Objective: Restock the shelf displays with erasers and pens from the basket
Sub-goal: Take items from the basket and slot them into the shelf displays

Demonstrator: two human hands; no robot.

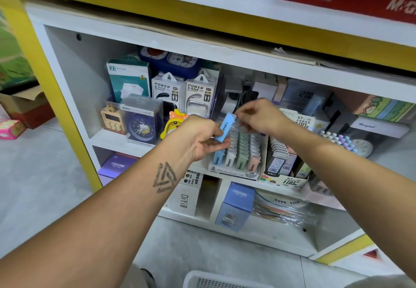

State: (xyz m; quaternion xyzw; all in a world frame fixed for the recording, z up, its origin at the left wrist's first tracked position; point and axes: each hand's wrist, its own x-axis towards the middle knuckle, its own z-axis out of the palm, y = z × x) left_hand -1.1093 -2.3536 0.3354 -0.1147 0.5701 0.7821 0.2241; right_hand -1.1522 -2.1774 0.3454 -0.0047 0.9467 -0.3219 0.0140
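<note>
My left hand [202,138] grips a light blue eraser [225,127] and holds it tilted above the left end of the eraser display box [234,171]. That box sits on the middle shelf and holds rows of blue, white, green and pink erasers [242,150]. My right hand [258,114] hovers over the back of the same box, its fingers pinched at the top end of the blue eraser. What those fingertips hold is hidden. A white basket [202,279] shows at the bottom edge.
A lead refill display [282,163] stands right of the eraser box. Power bank boxes [183,94], a blue clock [141,123] and a yellow toy [174,123] crowd the shelf's left. Cruhre boxes [238,206] stand below. The shelf's yellow frame [51,98] runs down the left.
</note>
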